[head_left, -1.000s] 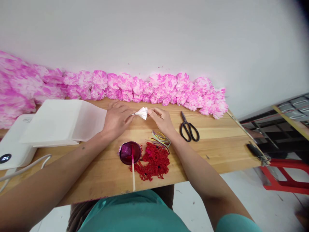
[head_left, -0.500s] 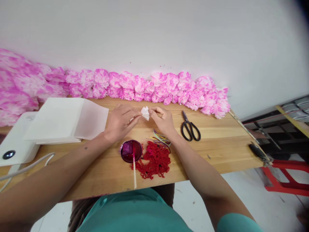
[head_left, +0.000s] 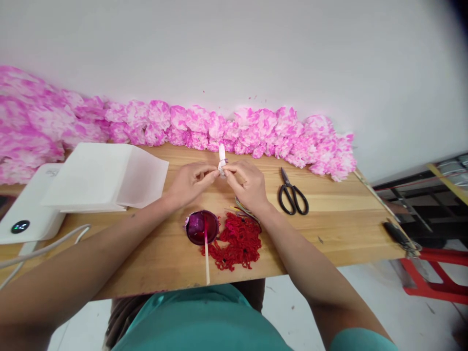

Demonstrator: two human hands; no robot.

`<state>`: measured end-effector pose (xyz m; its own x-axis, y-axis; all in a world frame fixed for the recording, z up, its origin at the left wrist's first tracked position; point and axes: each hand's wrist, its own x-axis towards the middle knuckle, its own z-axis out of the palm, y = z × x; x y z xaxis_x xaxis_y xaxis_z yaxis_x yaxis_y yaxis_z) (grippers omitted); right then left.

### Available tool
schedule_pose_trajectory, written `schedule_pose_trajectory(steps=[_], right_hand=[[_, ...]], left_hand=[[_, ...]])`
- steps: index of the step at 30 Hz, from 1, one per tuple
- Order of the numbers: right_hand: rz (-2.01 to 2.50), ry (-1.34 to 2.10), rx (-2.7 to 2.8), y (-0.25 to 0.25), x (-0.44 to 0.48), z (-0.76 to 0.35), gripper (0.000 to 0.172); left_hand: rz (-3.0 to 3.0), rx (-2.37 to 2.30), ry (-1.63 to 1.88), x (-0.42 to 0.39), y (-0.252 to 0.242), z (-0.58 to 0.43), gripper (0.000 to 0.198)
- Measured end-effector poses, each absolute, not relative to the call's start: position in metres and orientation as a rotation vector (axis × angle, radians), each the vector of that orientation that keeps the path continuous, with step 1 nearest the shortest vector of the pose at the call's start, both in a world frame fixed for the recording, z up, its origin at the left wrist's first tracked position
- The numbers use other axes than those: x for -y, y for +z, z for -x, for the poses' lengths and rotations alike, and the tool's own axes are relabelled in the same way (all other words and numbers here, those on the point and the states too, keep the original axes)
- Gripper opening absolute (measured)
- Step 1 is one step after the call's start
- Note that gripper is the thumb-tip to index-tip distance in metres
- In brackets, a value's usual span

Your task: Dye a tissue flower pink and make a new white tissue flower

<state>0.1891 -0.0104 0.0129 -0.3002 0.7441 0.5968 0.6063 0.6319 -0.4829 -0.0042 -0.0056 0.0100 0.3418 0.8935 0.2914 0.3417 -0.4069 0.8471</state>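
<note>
My left hand [head_left: 189, 181] and my right hand [head_left: 247, 182] meet over the middle of the wooden table [head_left: 340, 234]. Both pinch a small folded white paper piece [head_left: 221, 155] that stands upright between the fingertips. Just below my right wrist lies a bunch of coloured rubber bands [head_left: 245, 208]. Nearer to me sit a small dark pink cup [head_left: 202, 227] with a stick [head_left: 206, 258] in it and a heap of red yarn [head_left: 237, 241].
Black scissors [head_left: 292, 196] lie right of my hands. A stack of white paper sheets [head_left: 106, 176] and a white device [head_left: 29, 214] with a cable are at the left. Pink paper flowers [head_left: 234, 130] line the wall. A red stool [head_left: 438, 278] stands at the right.
The white paper piece went from fanned out sideways to gathered narrow and upright. Both hands drew closer together around it.
</note>
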Motion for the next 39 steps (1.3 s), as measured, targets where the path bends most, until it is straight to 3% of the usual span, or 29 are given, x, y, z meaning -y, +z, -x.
schedule_pose_trajectory(steps=[11, 26, 32, 39], right_hand=[[1.046, 0.23, 2.071, 0.011, 0.01, -0.189, 0.021], [1.199, 1.09, 1.369, -0.002, -0.007, -0.193, 0.023], [1.216, 0.906, 1.617, 0.01, 0.002, -0.193, 0.045], [1.185, 0.575, 1.863, 0.007, 0.005, -0.189, 0.023]], left_hand=[[-1.771, -1.142, 0.993, 0.004, 0.006, 0.004, 0.029], [-1.532, -1.085, 1.065, -0.005, 0.007, 0.01, 0.026], [-1.547, -1.054, 1.07, -0.003, 0.008, 0.011, 0.027], [-1.641, -1.058, 0.997, -0.002, 0.005, 0.009, 0.04]])
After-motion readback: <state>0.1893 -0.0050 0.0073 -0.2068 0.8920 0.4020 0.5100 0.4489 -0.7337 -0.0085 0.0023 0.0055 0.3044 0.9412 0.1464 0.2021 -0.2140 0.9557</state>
